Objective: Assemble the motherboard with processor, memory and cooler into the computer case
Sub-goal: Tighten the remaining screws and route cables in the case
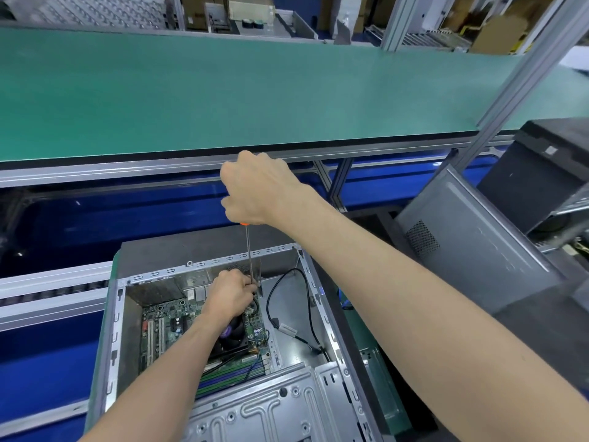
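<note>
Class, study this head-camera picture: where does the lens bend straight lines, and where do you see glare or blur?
Head view: the wide lens bows the green bench edge and leans the aluminium post; soft glare streaks the blue panel; the far shelves look soft, while the motherboard stays fairly sharp.

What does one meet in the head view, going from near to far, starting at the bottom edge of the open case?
Metal drive bracket → memory sticks → cooler fan → left hand steadying the screwdriver shaft → right hand gripping its handle → green bench top → shelves with boxes.
</note>
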